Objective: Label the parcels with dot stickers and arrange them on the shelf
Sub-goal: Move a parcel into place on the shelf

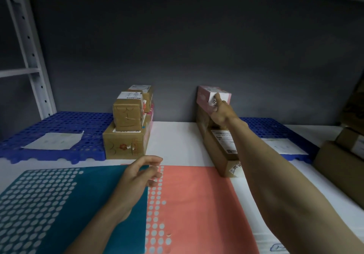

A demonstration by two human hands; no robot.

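A small pink parcel [204,97] sits on top of a long brown box [215,147] at the back of the shelf. My right hand [221,111] reaches out to it, the forefinger pressing the white label on its front face, the other fingers curled below it. My left hand [140,172] hovers with loosely curled fingers, holding nothing, over the seam between a teal sticker sheet [59,204] and a salmon sticker sheet [197,204]. Left of centre is a stack of three brown parcels [126,131].
Blue perforated mats [59,127] lie at the left and right of the white shelf board, each with a white paper [53,141] on it. More brown boxes [338,161] stand at the right edge. A white rack upright [29,56] rises on the left.
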